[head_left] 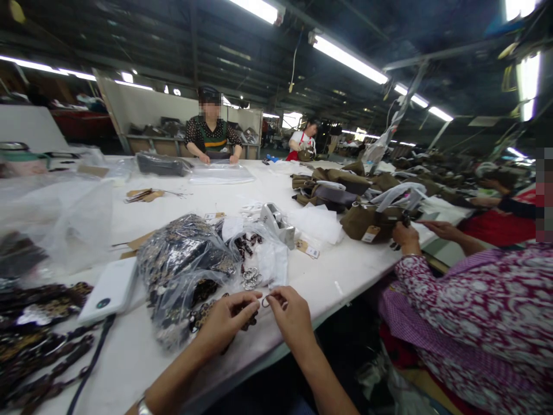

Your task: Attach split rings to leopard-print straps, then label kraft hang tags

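"How many hands have you got?"

"Two: my left hand [233, 318] and my right hand [290, 316]."

"What else?"

"I hold one ring [264, 302]. I see one white gadget [113, 286], one black cord [92, 362]."

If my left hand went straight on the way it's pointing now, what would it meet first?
Probably the ring in your right hand, just ahead of your left hand, though depth is unclear.
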{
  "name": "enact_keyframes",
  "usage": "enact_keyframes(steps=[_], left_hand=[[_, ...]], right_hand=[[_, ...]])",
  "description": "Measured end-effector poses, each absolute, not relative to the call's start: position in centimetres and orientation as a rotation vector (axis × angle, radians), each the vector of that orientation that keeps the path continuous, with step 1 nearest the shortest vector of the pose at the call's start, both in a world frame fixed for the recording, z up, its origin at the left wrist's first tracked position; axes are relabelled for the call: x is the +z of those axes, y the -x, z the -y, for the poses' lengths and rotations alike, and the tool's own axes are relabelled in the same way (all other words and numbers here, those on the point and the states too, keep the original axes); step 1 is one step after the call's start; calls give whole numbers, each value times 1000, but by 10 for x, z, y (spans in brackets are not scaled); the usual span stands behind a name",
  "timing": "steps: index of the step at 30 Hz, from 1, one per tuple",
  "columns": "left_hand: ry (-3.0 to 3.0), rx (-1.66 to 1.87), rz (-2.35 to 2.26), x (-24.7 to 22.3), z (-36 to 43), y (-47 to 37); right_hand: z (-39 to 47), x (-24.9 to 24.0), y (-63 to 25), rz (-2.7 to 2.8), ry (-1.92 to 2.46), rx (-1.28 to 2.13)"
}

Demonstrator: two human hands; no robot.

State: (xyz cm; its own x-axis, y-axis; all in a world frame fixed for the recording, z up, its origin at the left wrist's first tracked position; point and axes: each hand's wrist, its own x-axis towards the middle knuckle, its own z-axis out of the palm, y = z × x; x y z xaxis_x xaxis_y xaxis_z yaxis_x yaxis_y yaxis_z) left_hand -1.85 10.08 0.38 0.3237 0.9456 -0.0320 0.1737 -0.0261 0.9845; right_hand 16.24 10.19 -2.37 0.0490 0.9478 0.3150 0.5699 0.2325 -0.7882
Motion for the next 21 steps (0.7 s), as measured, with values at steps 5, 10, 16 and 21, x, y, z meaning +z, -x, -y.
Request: enact_keyframes(steps=[5,10,16,21], left_hand=[[-1582,877,-1091,-2,-100,19],[-1556,939,-1075,-2,-99,20],[-1886,974,-1080,-1,-101,20],[-1972,972,-1125,-13,-108,25]], right_hand=[[-93,-8,-155,1619,1351,638],[-91,-16,-154,1386,1200,1037],[-93,-27,-149,989,1059,1553],[-94,-18,-155,871,857,1724]])
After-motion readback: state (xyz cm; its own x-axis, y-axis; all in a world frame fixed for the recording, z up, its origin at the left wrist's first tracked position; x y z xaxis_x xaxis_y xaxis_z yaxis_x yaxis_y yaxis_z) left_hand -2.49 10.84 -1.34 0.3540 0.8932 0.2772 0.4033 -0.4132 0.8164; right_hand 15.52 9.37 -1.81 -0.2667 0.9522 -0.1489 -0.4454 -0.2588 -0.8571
